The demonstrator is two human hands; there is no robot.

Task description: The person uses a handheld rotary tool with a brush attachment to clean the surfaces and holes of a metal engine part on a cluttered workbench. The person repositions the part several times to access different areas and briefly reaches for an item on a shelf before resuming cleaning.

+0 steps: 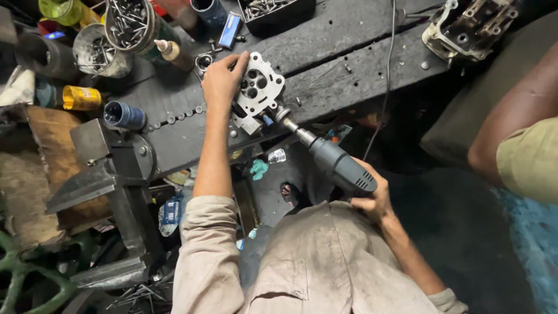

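My left hand grips a pale metal engine cylinder head with round ports, holding it on the edge of a dark workbench. My right hand holds a grey power tool by its rear body. The tool's metal shaft tip meets the lower right side of the cylinder head.
Tins of nails and bolts, a blue can, a yellow can and a glue bottle crowd the bench's left. A bench vise stands lower left. Another engine part lies top right. Another person's arm is at right.
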